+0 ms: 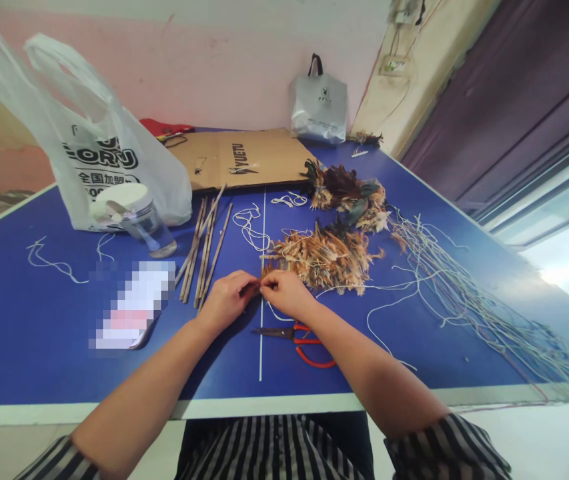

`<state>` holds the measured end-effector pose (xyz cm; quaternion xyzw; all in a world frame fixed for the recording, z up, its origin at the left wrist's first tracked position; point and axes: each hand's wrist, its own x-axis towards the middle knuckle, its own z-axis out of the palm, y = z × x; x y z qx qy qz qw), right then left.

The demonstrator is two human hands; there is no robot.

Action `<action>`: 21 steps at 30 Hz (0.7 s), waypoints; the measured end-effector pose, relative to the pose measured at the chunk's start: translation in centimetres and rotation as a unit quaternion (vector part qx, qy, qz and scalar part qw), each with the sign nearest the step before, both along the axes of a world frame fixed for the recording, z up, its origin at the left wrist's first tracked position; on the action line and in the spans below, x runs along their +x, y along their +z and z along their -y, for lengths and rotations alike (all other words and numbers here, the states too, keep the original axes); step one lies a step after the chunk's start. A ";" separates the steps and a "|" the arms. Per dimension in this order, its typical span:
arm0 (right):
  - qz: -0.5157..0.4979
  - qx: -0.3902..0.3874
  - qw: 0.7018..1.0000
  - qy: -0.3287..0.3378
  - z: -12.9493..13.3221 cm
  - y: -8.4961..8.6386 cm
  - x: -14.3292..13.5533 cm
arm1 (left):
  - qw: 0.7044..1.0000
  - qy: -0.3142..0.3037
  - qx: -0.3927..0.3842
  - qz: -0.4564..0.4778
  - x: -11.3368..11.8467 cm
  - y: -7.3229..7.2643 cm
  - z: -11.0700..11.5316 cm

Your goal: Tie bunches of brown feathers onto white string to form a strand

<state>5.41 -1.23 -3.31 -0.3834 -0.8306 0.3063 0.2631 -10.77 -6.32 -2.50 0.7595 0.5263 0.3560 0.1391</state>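
Both hands meet at the table's (pixel 214 363) white center line, nearly touching, fingertips pinched closed. Left hand (pixel 225 301) and right hand (pixel 288 292) both close on a brown bit (pixel 257 287), too small to ID. Feathers (pixel 331 259), tan and brown, lie just beyond the right hand, their left end right by its fingers. Darker clump (pixel 347 190) sits behind them. Scissors (pixel 291 333) are on the table nearer the body, red handles by the right forearm, blades open a little and pointing left. Sticks (pixel 207 247) lie beyond the left hand, some crossed. White string (pixel 251 227) is looped between sticks and feathers. Long cords (pixel 464 293) run from the feathers to the right table edge. Pixelated flat item (pixel 134 307) is left of the left hand. Jar (pixel 147 223), white lid, tilted, in front of the white bag (pixel 129 150). Cardboard (pixel 244 159) is at the back, gray bag (pixel 318 110) at its right end.
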 end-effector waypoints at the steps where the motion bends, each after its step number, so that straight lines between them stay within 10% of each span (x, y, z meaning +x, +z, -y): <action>1: -0.001 -0.012 1.000 -0.007 0.0 -0.1 0.0 | 1.000 0.001 0.004 -0.006 0.0 -0.1 0.0; 21: -0.064 -0.074 0.995 0.007 0.3 0.2 0.5 | 1.000 0.004 0.016 0.007 -0.5 -0.1 0.2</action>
